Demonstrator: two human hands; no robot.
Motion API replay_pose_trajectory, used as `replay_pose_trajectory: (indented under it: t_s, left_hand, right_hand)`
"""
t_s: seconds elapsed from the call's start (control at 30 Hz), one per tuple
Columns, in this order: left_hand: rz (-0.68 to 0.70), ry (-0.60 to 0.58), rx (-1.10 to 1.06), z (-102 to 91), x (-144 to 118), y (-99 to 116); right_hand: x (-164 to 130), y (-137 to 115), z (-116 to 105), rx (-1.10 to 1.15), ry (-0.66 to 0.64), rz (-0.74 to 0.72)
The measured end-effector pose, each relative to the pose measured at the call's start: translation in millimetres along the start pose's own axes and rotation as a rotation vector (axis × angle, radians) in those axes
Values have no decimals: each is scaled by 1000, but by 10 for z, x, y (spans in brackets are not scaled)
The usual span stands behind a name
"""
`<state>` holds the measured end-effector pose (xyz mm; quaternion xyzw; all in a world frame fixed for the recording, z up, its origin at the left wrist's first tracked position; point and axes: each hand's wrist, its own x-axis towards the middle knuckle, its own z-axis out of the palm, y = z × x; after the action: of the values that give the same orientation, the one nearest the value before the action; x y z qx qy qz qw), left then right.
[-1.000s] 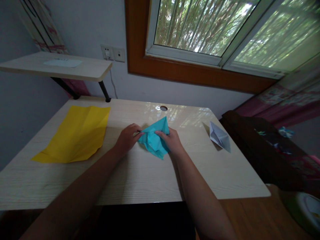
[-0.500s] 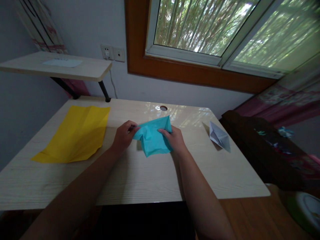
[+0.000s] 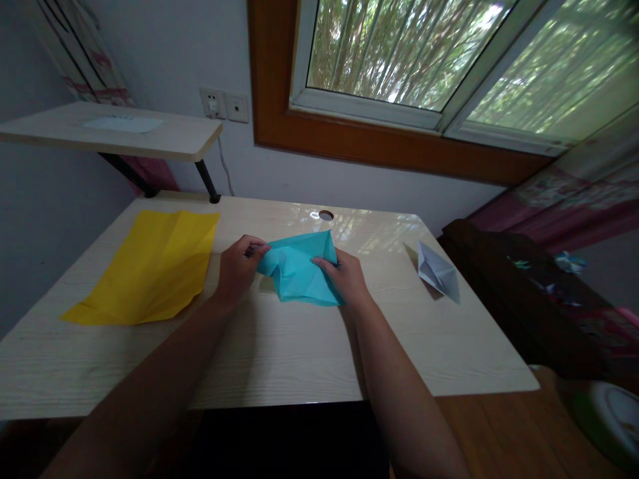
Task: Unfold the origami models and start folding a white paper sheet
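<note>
A partly folded turquoise paper (image 3: 298, 269) lies at the middle of the light wooden desk (image 3: 279, 346). My left hand (image 3: 237, 267) pinches its left corner between thumb and fingers. My right hand (image 3: 346, 278) grips its right edge, thumb on top. The paper is spread wide between both hands, its lower edge resting on the desk.
A creased yellow sheet (image 3: 150, 265) lies flat on the desk's left part. A folded white paper boat (image 3: 438, 271) stands at the right. A cable hole (image 3: 326, 215) is near the back edge. A raised shelf (image 3: 114, 133) juts at the back left. Dark furniture (image 3: 524, 299) stands beside the desk's right edge.
The turquoise paper was a bunched, pointed shape; it has been pulled open sideways into a wider form. My left hand moved left with its corner, and the right hand shifted slightly.
</note>
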<state>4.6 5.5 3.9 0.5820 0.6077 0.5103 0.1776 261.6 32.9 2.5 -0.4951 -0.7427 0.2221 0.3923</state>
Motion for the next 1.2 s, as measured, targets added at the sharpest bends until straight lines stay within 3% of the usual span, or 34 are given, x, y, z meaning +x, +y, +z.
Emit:
replay_pose_trajectory:
  t_s: [0.27, 0.63, 0.8, 0.97, 1.2]
  left_hand:
    - [-101, 39, -87, 4, 47, -18]
    - [-56, 45, -213, 62, 75, -115]
    - [15, 202, 19, 54, 76, -122]
    - [11, 42, 97, 36, 9, -23]
    - [199, -193, 122, 99, -53, 41]
  right_hand:
    - [-4, 5, -11, -36, 52, -36]
    - [-19, 27, 22, -70, 79, -60]
    - [-39, -8, 54, -83, 126, -117]
    - [-59, -21, 74, -87, 124, -168]
    - [-59, 26, 71, -177, 143, -184]
